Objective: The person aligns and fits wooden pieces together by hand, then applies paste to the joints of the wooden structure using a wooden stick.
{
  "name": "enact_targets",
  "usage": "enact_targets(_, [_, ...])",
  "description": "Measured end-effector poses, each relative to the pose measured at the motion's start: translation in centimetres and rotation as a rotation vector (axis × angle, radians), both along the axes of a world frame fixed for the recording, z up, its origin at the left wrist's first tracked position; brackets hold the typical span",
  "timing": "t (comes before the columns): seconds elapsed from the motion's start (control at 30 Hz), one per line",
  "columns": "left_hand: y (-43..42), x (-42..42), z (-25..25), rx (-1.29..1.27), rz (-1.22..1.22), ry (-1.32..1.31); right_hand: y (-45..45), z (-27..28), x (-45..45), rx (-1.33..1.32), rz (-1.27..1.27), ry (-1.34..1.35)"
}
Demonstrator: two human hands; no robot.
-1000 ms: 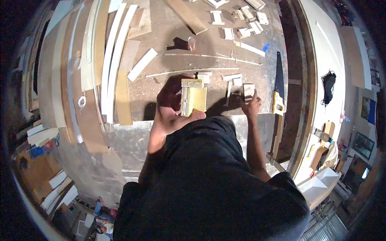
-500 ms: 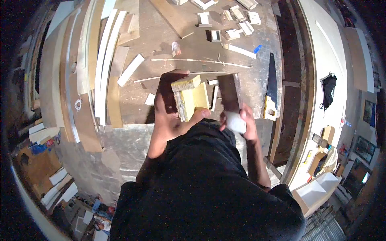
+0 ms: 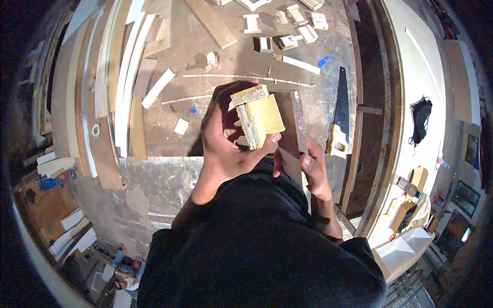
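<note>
My left hand (image 3: pixel 218 151) is closed around a small yellow-faced wooden piece (image 3: pixel 268 115) with rough, pale edges, made of boards joined at an angle. Its thumb presses on the lower front. In my right hand (image 3: pixel 316 173) is a flat, dark brown block (image 3: pixel 290 120), pinched at its lower end and tilted slightly. The block stands right beside the wooden piece; whether they touch I cannot tell. Both are held in front of my body, over the near edge of the workbench (image 3: pixel 169 120).
A handsaw (image 3: pixel 340 115) lies at the bench's right side. Several small wooden assemblies (image 3: pixel 292 38) sit at the far right. Long boards and strips (image 3: pixel 134 82) line the left. A white offcut (image 3: pixel 181 126) and a thin strip (image 3: pixel 246 77) lie near my hands.
The wooden piece has moved right and turned in my left hand. My right hand has shifted its grip lower on the dark block, now closer to the piece; the white patch there no longer shows.
</note>
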State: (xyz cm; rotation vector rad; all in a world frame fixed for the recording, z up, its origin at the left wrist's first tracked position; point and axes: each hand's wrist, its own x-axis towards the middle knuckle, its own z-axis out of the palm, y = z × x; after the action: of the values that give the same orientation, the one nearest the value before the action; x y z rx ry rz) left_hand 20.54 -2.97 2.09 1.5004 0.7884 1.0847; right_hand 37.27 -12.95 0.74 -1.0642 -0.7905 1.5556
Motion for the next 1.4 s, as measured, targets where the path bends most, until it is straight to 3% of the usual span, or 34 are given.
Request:
enact_targets(0.23, [0.4, 1.6, 0.3, 0.140, 0.066, 0.037, -0.9, 0.8, 1.6, 0.020, -0.039, -0.264])
enact_targets(0.53, [0.5, 2.5, 0.4, 0.046, 0.056, -0.023, -0.4, 3.3, 2.5, -0.046, -0.013, -0.349])
enact_targets(0.67, [0.2, 2.3, 0.4, 0.124, 0.053, 0.007, 0.0, 4.3, 2.5, -0.079, -0.006, -0.397])
enact_targets(0.77, [0.5, 2.1, 0.7, 0.029, 0.035, 0.013, 0.7, 4.5, 2.3, -0.037, -0.043, -0.442])
enact_targets(0.83, [0.9, 2.0, 0.8, 0.003, 0.143, -0.045, 0.0, 4.6, 2.5, 0.036, 0.067, -0.580])
enact_targets(0.97, [1.1, 1.3, 0.8, 0.195, 0.074, 0.052, 1.1, 4.7, 1.7, 0.028, 0.005, -0.468])
enact_targets(1.4, [2.1, 0.5, 1.1, 0.128, 0.170, -0.058, -0.8, 4.5, 1.5, 0.043, 0.063, -0.454])
